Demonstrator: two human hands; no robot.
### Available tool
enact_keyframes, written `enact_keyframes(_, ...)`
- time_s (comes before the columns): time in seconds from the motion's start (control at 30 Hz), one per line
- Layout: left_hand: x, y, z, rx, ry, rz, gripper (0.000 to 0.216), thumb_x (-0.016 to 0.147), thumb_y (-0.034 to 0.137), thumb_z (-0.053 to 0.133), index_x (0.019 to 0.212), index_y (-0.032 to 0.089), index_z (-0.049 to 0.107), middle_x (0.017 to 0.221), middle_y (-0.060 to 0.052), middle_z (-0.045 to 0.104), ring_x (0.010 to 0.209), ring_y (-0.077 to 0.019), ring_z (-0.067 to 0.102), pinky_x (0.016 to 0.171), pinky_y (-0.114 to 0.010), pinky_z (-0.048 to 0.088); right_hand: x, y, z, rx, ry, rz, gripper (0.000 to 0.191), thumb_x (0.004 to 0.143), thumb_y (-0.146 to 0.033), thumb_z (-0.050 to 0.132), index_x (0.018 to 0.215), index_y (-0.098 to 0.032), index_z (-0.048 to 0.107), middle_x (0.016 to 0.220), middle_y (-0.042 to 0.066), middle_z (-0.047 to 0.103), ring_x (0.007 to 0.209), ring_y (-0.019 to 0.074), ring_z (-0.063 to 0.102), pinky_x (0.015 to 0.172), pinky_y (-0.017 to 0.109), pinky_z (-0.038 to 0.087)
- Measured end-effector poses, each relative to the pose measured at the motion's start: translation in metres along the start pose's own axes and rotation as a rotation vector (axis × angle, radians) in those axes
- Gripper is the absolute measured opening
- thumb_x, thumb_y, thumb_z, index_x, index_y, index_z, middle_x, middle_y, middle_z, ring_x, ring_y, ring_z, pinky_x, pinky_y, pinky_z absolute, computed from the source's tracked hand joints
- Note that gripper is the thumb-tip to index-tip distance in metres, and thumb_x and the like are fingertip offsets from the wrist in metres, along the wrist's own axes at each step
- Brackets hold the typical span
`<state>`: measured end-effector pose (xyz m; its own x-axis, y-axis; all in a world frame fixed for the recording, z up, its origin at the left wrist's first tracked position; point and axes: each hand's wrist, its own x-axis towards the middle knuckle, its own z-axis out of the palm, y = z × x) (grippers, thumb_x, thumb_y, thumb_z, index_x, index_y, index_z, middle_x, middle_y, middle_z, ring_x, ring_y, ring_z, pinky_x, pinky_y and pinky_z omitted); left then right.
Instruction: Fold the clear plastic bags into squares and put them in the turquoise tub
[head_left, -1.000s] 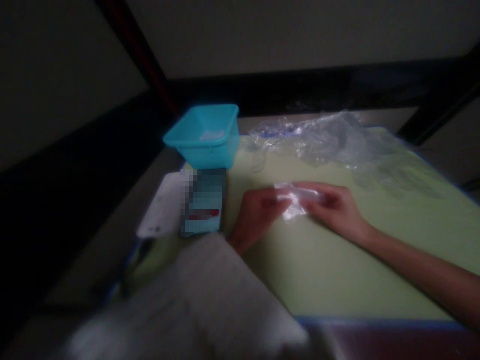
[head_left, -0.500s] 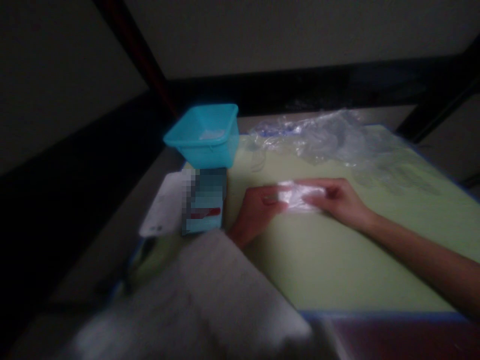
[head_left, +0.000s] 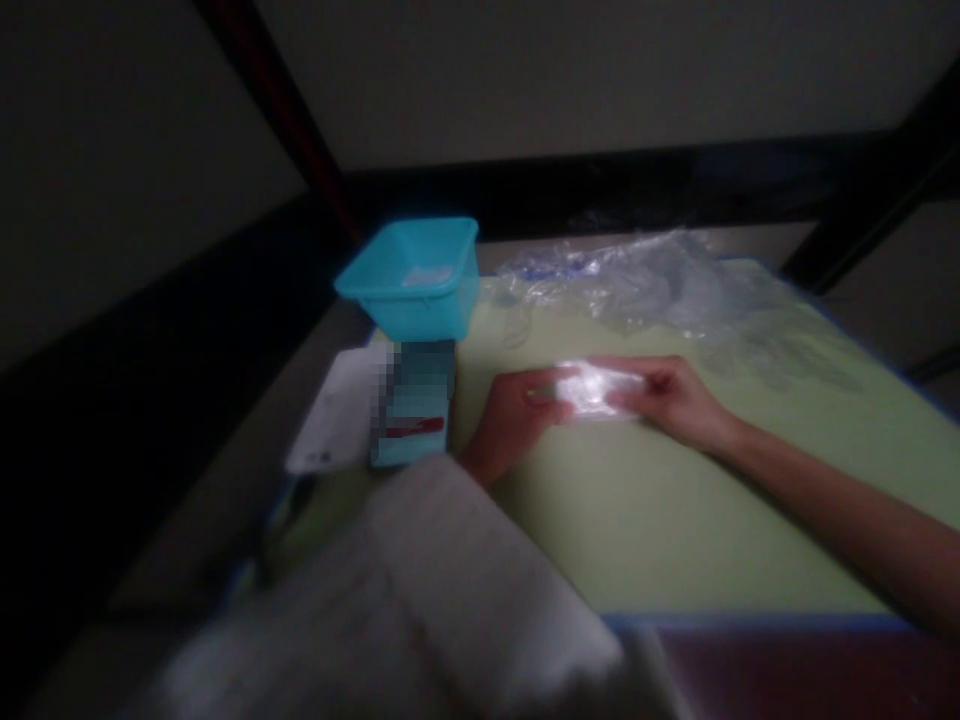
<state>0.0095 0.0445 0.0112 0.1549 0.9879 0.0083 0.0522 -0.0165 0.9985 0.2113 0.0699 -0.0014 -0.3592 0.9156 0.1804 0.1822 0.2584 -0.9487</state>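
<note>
Both hands have pulled the small clear plastic bag (head_left: pixel 596 388) out flat; one second ago it hung crumpled between them.

Now the left hand (head_left: pixel 514 415) pinches the left end of the bag and the right hand (head_left: pixel 671 400) pinches the right end, each grip closed on the film, low over the green mat (head_left: pixel 675 520) on the table. I judge the bag to be very light, soft and a little slippery, so it folds easily and is best held at its edges or corners, as both hands do. To the left, a teal tub (head_left: pixel 412 280) stands on a small box (head_left: pixel 412 415). A heap of clear plastic (head_left: pixel 660 285) lies behind the hands, at the far edge of the mat.
</note>
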Motion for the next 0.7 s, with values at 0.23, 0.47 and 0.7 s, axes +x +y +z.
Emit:
enact_keyframes(0.23, 0.005, -0.003, -0.004, 0.035, -0.026, 0.032, 0.049, 0.062, 0.016, 0.066, 0.111, 0.010, 0.068, 0.068, -0.004, 0.070, 0.056, -0.0105, 0.057, 0.048, -0.017, 0.041, 0.003, 0.002, -0.006, -0.016, -0.052, -0.027, 0.048, 0.067, -0.036, 0.075, 0.114, -0.026, 0.067, 0.085, 0.001, 0.071, 0.063, 0.0152, 0.060, 0.049, 0.025, 0.046)
enact_keyframes(0.47, 0.008, -0.002, -0.008, 0.082, -0.065, 0.055, 0.056, 0.060, 0.016, 0.068, 0.116, 0.011, 0.065, 0.069, -0.002, 0.070, 0.062, -0.0131, 0.058, 0.051, -0.019, 0.042, 0.005, 0.001, -0.013, -0.028, -0.164, -0.079, 0.059, 0.067, -0.034, 0.077, 0.124, -0.027, 0.060, 0.088, 0.001, 0.071, 0.081, 0.0198, 0.062, 0.059, 0.027, 0.050)
enact_keyframes(0.7, 0.010, -0.006, -0.010, 0.029, -0.102, 0.079, 0.064, 0.061, 0.019, 0.070, 0.124, 0.009, 0.059, 0.082, -0.006, 0.072, 0.065, -0.0141, 0.059, 0.054, -0.020, 0.043, 0.008, 0.005, -0.012, 0.004, -0.171, -0.114, 0.062, 0.067, -0.033, 0.078, 0.126, -0.023, 0.059, 0.112, 0.005, 0.067, 0.093, 0.0216, 0.062, 0.069, 0.029, 0.052)
